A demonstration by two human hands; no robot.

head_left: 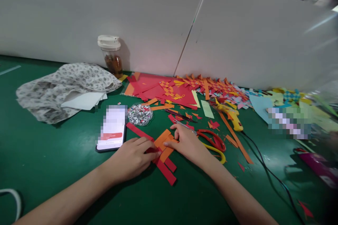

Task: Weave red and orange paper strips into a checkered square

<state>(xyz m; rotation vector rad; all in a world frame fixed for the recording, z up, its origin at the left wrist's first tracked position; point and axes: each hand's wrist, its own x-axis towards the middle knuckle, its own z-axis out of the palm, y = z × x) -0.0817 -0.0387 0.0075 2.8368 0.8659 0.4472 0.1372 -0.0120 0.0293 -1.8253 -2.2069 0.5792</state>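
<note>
Red and orange paper strips cross over and under one another in a small weave in front of me. My left hand is closed on its left side, thumb and fingers pinching a red strip. From the right, my right hand grips the orange side with thumb and bent fingers; the fingertips partly cover the paper. Two loose red ends stick out towards me, and another red strip runs off to the upper left. Scissors with red and yellow handles lie partly behind my right hand.
Left of the weave lie a lit phone and a round case of googly eyes. A yellow glue gun trails a black cord. Behind are red paper sheets, woven paper fish, patterned cloth and a lidded cup.
</note>
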